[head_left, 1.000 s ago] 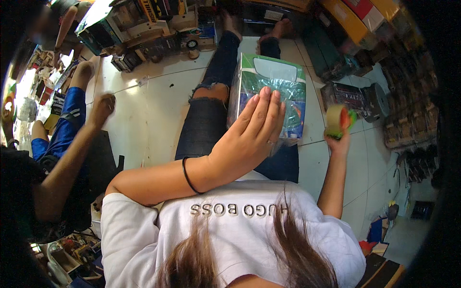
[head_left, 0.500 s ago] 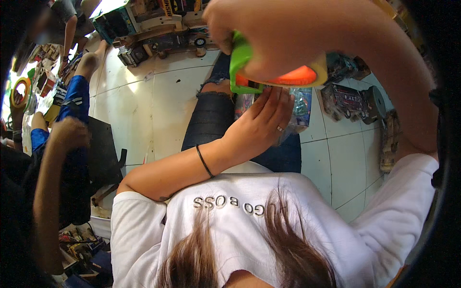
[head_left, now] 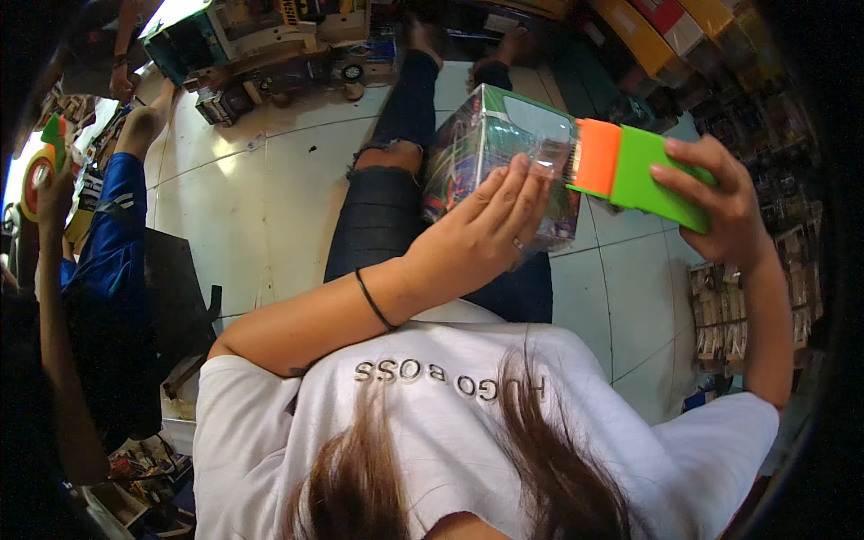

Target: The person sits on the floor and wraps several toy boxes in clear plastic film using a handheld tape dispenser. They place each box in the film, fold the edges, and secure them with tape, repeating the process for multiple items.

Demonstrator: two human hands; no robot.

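Note:
A boxed item (head_left: 468, 153) with a colourful green and purple print, in clear glossy plastic, rests on my lap between my thighs. My left hand (head_left: 481, 211) holds it, fingers together and pressed over its near upper edge; the thumb is hidden. Closed around a green and orange tape dispenser (head_left: 661, 180), my right hand (head_left: 729, 202) is to the right of the box. The dispenser's orange end meets the box's right side beside my left fingertips. Clear tape or film shines there, though I cannot tell one from the other.
At the left a co-worker's hand (head_left: 54, 193) is by another tape dispenser (head_left: 38, 180). Toy vehicles on a wooden rack (head_left: 301, 67) stand at the far side. Stacked boxes (head_left: 648, 45) fill the far right, above pale floor tiles (head_left: 621, 279). Packed goods (head_left: 756, 297) lie at the right.
My right hand with the tape dispenser has swung from above the box down to its right side. The box now shows more fully. My left hand stays on it.

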